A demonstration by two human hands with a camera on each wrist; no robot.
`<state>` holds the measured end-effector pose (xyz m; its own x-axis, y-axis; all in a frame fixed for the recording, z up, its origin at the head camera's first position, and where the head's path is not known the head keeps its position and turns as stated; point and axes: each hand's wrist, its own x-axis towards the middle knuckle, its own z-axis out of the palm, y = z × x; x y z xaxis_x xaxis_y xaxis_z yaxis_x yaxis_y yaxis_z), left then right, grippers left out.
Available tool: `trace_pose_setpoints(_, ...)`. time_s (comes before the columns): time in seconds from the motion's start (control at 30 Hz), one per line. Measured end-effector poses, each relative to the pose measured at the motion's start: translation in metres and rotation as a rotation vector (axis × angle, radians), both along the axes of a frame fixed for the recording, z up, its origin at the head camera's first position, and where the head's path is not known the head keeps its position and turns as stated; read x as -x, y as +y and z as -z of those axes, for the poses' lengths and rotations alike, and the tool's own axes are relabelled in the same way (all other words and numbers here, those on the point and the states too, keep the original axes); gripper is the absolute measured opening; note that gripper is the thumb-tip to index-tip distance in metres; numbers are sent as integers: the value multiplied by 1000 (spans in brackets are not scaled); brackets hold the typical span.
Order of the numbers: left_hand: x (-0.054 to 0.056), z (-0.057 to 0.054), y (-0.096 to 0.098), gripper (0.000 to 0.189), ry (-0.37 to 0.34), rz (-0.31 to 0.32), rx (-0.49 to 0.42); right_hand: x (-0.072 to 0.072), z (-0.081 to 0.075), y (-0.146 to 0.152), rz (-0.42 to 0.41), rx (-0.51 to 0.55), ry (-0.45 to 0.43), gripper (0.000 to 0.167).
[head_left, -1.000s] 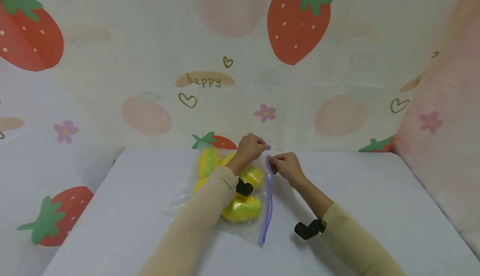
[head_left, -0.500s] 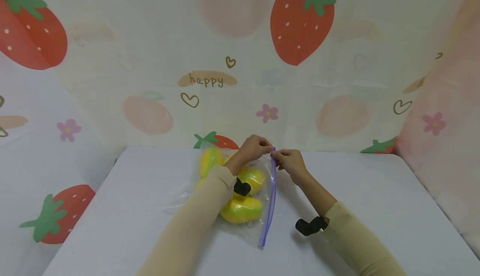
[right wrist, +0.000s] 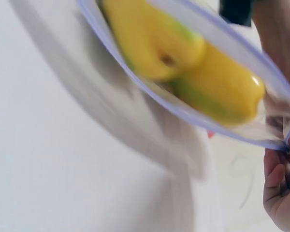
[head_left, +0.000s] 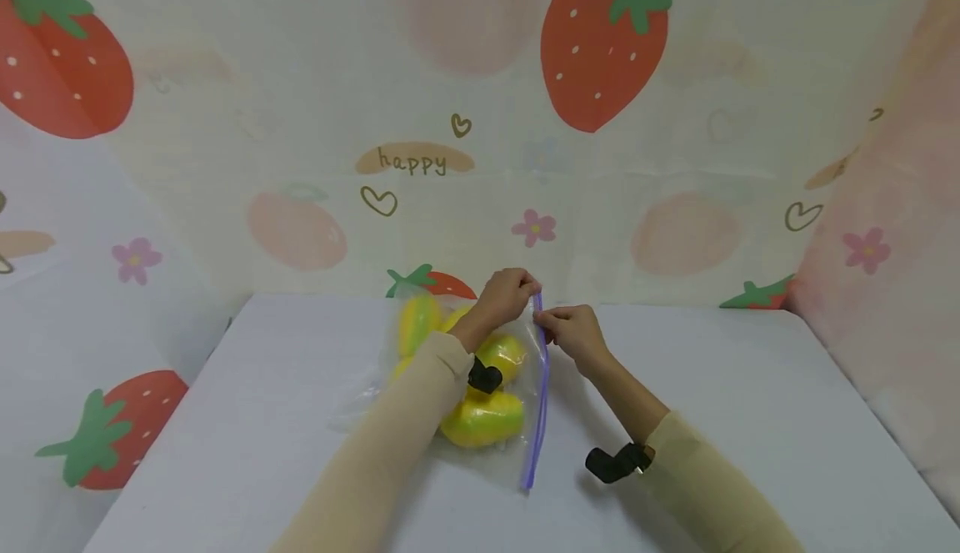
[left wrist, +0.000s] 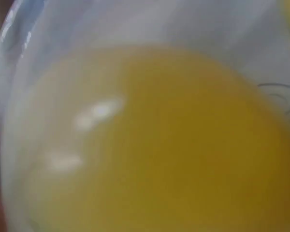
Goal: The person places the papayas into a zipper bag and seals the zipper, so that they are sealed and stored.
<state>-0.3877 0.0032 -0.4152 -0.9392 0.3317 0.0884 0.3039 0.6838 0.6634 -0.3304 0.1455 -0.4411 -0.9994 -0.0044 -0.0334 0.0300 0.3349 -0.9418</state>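
Note:
A clear zip bag with a purple zip strip lies on the table, its mouth towards the right. Several yellow-and-green, mango-like fruits are inside. My left hand reaches across the bag and pinches the far end of the strip. Slightly nearer, my right hand pinches the same strip between thumb and fingers. In the right wrist view the bag's purple-edged mouth gapes, with two fruits visible within. A blurred fruit behind plastic fills the left wrist view.
The white table carries the bag. A strawberry-printed backdrop rises behind and at both sides. Black wrist cameras sit on the left wrist and right wrist; the left forearm passes over part of the bag.
Both hands and the strip's far end shift a little right, then back left. The right hand closes in on the left hand, then draws slightly nearer along the strip. The fruits stay inside.

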Motion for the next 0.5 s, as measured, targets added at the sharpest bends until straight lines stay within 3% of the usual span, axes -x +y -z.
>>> trace_pose_setpoints(0.07, 4, -1, -5, 27, -2, -50, -18, -5, 2, -4, -16, -8, -19, 28)
trace_pose_setpoints(0.13, 7, -2, -11, 27, -17, -57, -50, -10, 4, -6, -26, -22, -32, 28)
trace_pose_setpoints(0.4, 10, -4, -23, 34, -128, 82, -139, -12, 5, -2, -64, -37, -15, 29)
trace_pose_setpoints(0.5, 10, -5, -24, 32, -145, 96, -133, -10, 5, 1, -64, -9, -14, 30)
